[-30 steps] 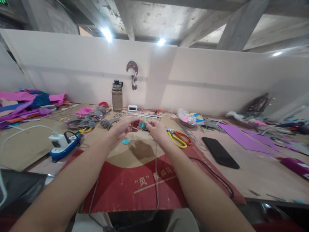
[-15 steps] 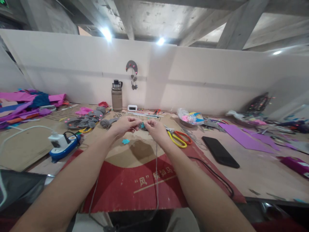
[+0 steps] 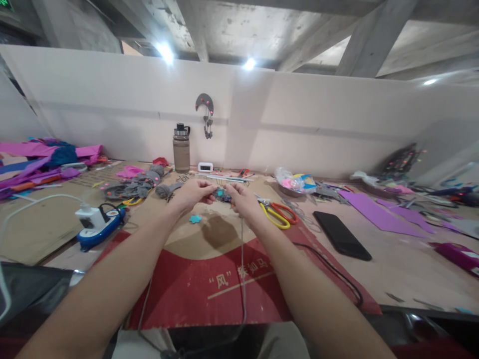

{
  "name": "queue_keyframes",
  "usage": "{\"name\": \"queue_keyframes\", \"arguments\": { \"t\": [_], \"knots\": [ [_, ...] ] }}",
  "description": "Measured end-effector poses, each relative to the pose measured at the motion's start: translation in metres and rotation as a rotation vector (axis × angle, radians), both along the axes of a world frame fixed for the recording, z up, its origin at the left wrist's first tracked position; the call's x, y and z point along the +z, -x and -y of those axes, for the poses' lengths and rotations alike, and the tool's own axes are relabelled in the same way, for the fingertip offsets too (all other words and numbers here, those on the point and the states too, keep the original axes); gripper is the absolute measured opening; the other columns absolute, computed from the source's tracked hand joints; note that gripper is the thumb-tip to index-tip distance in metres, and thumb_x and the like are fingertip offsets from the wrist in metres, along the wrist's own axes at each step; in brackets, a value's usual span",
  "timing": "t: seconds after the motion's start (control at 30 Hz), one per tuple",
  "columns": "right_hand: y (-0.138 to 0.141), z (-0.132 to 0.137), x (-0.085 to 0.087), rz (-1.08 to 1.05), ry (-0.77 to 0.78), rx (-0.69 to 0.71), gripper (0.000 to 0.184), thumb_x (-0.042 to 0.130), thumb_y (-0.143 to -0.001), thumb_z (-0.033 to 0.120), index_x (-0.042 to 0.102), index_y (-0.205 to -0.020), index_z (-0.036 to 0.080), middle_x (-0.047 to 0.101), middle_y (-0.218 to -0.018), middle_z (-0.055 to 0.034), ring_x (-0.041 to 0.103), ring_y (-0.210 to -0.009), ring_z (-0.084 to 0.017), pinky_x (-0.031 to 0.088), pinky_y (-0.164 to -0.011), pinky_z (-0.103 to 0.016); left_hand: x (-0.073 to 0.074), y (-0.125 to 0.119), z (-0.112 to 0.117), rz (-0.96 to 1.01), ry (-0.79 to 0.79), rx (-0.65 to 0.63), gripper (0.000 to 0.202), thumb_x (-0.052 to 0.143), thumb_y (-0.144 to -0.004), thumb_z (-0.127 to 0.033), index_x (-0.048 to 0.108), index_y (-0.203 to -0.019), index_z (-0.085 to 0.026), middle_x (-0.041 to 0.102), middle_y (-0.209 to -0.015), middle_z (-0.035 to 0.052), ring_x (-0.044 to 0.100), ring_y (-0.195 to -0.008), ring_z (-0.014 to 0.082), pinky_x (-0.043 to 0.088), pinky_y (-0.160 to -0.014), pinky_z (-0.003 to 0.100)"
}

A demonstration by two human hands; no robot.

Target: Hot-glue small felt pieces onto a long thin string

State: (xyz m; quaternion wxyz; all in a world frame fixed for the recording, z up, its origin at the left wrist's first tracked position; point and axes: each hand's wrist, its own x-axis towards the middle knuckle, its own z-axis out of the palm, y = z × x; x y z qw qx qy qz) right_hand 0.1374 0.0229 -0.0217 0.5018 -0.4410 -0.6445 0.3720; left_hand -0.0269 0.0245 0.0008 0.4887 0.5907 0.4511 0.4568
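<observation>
A small teal piece point(image 3: 220, 191) with something grey about it is between my two hands, above the cardboard. My left hand point(image 3: 195, 195) pinches its left side between thumb and fingers. Close on the other side, the fingers of my right hand point(image 3: 244, 200) are curled and pressed together. A thin grey cord point(image 3: 242, 259) hangs from beneath that hand over the cardboard's front edge. Just what the right fingertips grip is too small to make out. On the cardboard below lies a teal flower-shaped cutout point(image 3: 195, 219).
Red and tan cardboard point(image 3: 179, 289) covers the work spot. Scissors point(image 3: 279, 215) and a black phone point(image 3: 341, 234) lie to the right. A blue power strip point(image 3: 101, 234) is at left; a bottle point(image 3: 181, 149) stands by the wall. Grey scraps point(image 3: 138, 185) and purple sheets point(image 3: 381, 212) lie around.
My fingertips have drawn slightly apart, the right hand shifting a little to the right. More of the teal and grey piece shows between them.
</observation>
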Motion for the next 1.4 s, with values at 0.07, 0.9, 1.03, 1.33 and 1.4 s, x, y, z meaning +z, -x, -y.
{"name": "queue_keyframes", "arguments": {
  "t": [0.07, 0.9, 1.03, 1.33, 1.4],
  "knots": [
    [0.0001, -0.0019, -0.0025, 0.016, -0.019, -0.007, 0.027, 0.05, -0.075, 0.044, 0.057, -0.085, 0.02, 0.043, -0.055, 0.0061, 0.037, -0.048, -0.009, 0.031, -0.047, -0.021, -0.0006, 0.0003, -0.0009, 0.003, -0.009, 0.008, 0.02, 0.068, -0.07, -0.031, 0.063, -0.071, -0.012, 0.062, -0.056, 0.003, 0.055, -0.048, 0.0089, 0.048, -0.054, 0.023],
    [-0.0029, 0.0008, 0.0002, 0.173, -0.1, 0.054, 0.018, 0.051, -0.075, 0.036, 0.055, -0.071, 0.02, 0.051, -0.058, 0.0038, 0.042, -0.052, -0.009, 0.034, -0.05, -0.022, 0.0025, 0.005, 0.0048, -0.075, -0.012, -0.203, 0.025, 0.071, -0.067, -0.036, 0.063, -0.074, -0.014, 0.06, -0.061, 0.0029, 0.054, -0.052, 0.0085, 0.04, -0.047, 0.019],
    [-0.0024, -0.0001, -0.0003, 0.161, -0.102, 0.051, 0.022, 0.049, -0.078, 0.04, 0.056, -0.073, 0.019, 0.053, -0.062, 0.0024, 0.044, -0.055, -0.01, 0.035, -0.051, -0.022, 0.0014, 0.004, 0.0043, -0.054, 0.005, -0.178, 0.026, 0.072, -0.066, -0.034, 0.061, -0.076, -0.013, 0.062, -0.063, 0.0034, 0.057, -0.054, 0.0095, 0.044, -0.05, 0.02],
    [-0.0021, -0.0015, -0.004, 0.113, -0.224, -0.033, 0.023, 0.052, -0.075, 0.032, 0.048, -0.094, 0.019, 0.052, -0.073, 0.0022, 0.05, -0.066, -0.012, 0.041, -0.062, -0.024, 0.0004, 0.0018, 0.0024, -0.031, 0.018, -0.033, 0.029, 0.072, -0.065, -0.036, 0.059, -0.075, -0.012, 0.065, -0.059, 0.0064, 0.061, -0.052, 0.0118, 0.05, -0.055, 0.024],
    [-0.0019, 0.0014, -0.0031, 0.163, -0.282, -0.064, 0.017, 0.052, -0.075, 0.028, 0.048, -0.09, 0.019, 0.053, -0.076, 0.0005, 0.05, -0.068, -0.012, 0.04, -0.065, -0.026, 0.0, 0.0005, 0.0023, -0.027, 0.025, -0.005, 0.027, 0.071, -0.067, -0.035, 0.058, -0.075, -0.012, 0.066, -0.06, 0.0068, 0.062, -0.053, 0.0123, 0.051, -0.056, 0.025]
  ]
}}
